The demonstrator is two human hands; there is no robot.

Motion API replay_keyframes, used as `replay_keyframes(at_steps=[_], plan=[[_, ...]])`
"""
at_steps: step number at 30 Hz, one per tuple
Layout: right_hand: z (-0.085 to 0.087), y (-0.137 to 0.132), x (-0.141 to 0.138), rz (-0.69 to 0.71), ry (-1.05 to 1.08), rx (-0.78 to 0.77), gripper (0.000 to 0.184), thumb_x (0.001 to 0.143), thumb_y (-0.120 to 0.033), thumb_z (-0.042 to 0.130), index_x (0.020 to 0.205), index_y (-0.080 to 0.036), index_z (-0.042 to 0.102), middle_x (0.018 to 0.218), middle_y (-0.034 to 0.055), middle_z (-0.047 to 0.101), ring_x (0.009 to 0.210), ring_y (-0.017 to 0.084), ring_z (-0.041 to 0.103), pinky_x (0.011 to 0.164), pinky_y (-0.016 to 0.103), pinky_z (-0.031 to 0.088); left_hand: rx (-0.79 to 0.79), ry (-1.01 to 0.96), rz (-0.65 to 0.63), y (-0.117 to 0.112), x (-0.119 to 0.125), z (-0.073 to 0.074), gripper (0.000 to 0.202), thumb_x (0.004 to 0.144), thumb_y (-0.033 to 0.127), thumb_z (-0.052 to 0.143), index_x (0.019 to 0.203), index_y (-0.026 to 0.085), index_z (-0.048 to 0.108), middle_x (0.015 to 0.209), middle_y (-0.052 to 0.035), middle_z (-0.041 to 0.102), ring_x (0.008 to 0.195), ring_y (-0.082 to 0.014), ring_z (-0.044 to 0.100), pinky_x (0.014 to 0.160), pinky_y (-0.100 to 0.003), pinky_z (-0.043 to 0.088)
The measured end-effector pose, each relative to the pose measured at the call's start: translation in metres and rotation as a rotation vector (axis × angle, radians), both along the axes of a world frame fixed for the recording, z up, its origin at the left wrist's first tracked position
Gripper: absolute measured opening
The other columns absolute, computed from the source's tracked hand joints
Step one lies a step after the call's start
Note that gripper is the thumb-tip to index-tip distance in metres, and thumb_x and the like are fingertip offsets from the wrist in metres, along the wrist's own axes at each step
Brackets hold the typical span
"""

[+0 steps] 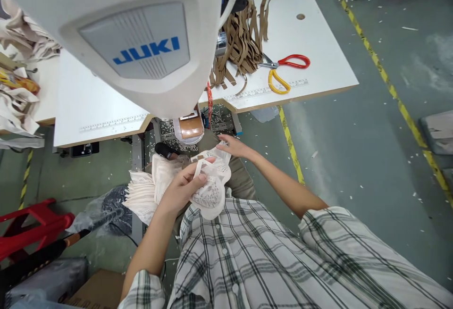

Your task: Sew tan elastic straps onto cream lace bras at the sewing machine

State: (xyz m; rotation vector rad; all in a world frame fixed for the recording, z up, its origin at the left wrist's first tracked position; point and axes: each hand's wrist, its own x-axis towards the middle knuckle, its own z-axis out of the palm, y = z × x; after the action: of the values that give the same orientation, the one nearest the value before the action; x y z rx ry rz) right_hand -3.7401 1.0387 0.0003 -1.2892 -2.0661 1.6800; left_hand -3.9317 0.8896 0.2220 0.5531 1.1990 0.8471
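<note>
Looks like a sewing workshop in a garment factory, probably turning out lingerie. Recognisable by a JUKI sewing machine (152, 40) over a white worktable (311, 30) with printed rulers (113, 123), brown fabric strips (244, 40), red-and-yellow-handled scissors (275, 64) and white lace bra cups (208, 191). Floored in green (354, 158), littered with pale offcuts (314, 154) and marked with yellow-and-black lane tape (290, 144). Heaped at far left with pale pieces (31, 37), perhaps cloth, though too indistinct for certainty.

Free room right of the right grip (230, 146) — sewing machine (141, 30) and tabletop (322, 61) ahead.
</note>
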Motion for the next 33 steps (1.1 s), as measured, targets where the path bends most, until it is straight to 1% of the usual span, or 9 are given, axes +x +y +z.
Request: replay_keyframes(at_steps=[5,9,14,19,22,26,30,31,33], plan=[[-0.001,0.000,-0.014,0.134,-0.048,0.092,0.067,0.085,-0.048,0.068,0.139,-0.012,0.053,0.131,0.0207,0.059,0.123,0.032,0.056,0.106,0.044,0.043,0.008,0.092,-0.022,0.003,-0.004,0.004,0.057,0.085,0.040,0.074,0.139,0.027,0.062,0.109,-0.0064,0.072,0.087,-0.0187,0.063,0.074,-0.025,0.049],[0.003,0.006,-0.012,0.228,-0.057,0.127,0.067,0.084,-0.051,0.067,0.138,-0.013,0.054,0.110,0.0144,0.066,0.101,0.027,0.061,0.088,0.036,0.046,0.031,0.152,-0.026,0.006,-0.007,0.006,0.056,0.085,0.042,0.074,0.138,0.027,0.062,0.112,-0.0075,0.072,0.088,-0.0200,0.065,0.074,-0.026,0.050],[0.008,0.005,-0.002,0.280,-0.035,0.059,0.065,0.090,-0.061,0.055,0.136,-0.014,0.053,0.100,0.0102,0.069,0.082,0.020,0.059,0.067,0.027,0.038,0.018,0.141,-0.040,0.011,-0.008,0.008,0.056,0.086,0.041,0.073,0.139,0.026,0.062,0.115,-0.0086,0.072,0.092,-0.0212,0.066,0.076,-0.027,0.051],[0.014,0.000,-0.002,0.343,0.037,-0.055,0.052,0.088,-0.066,0.054,0.105,-0.019,0.069,0.087,0.0050,0.068,0.073,0.016,0.056,0.061,0.025,0.032,0.024,0.157,-0.075,0.015,-0.004,0.011,0.054,0.087,0.042,0.071,0.138,0.026,0.062,0.115,-0.0087,0.072,0.093,-0.0213,0.065,0.075,-0.027,0.050],[0.016,0.000,0.000,0.341,0.103,-0.115,0.048,0.084,-0.065,0.059,0.083,-0.018,0.066,0.080,0.0025,0.063,0.071,0.014,0.053,0.061,0.025,0.031,0.046,0.188,-0.099,0.018,-0.007,0.012,0.054,0.087,0.043,0.070,0.137,0.024,0.062,0.109,-0.0088,0.071,0.088,-0.0201,0.064,0.074,-0.027,0.049],[0.033,0.002,0.019,0.175,0.218,-0.172,0.050,0.088,-0.067,0.052,0.079,-0.018,0.056,0.078,0.0007,0.057,0.071,0.014,0.051,0.065,0.025,0.037,0.089,0.457,-0.209,0.030,-0.039,0.007,0.049,0.090,0.048,0.064,0.131,0.021,0.064,0.101,-0.0087,0.069,0.082,-0.0201,0.061,0.073,-0.030,0.048],[0.071,-0.011,0.035,-0.152,0.585,-0.299,0.048,0.088,-0.065,0.056,0.076,-0.019,0.048,0.098,0.0051,0.062,0.084,0.015,0.057,0.072,0.026,0.044,0.174,1.199,-0.129,0.048,-0.067,-0.016,0.042,0.088,0.043,0.062,0.120,0.015,0.066,0.109,-0.0155,0.067,0.100,-0.0298,0.059,0.087,-0.041,0.047],[0.082,-0.018,0.034,-0.223,0.682,-0.338,0.047,0.086,-0.063,0.060,0.076,-0.019,0.048,0.101,0.0053,0.062,0.086,0.015,0.058,0.072,0.026,0.045,0.216,1.283,-0.100,0.053,-0.064,-0.024,0.043,0.087,0.043,0.064,0.119,0.015,0.066,0.115,-0.0174,0.066,0.108,-0.0319,0.058,0.092,-0.043,0.045],[0.100,-0.034,0.025,-0.330,0.797,-0.384,0.046,0.085,-0.061,0.065,0.077,-0.019,0.049,0.096,0.0023,0.063,0.079,0.012,0.057,0.067,0.022,0.044,0.279,1.146,-0.069,0.060,-0.046,-0.038,0.046,0.087,0.047,0.063,0.120,0.015,0.065,0.121,-0.0181,0.064,0.116,-0.0320,0.056,0.098,-0.044,0.044]])
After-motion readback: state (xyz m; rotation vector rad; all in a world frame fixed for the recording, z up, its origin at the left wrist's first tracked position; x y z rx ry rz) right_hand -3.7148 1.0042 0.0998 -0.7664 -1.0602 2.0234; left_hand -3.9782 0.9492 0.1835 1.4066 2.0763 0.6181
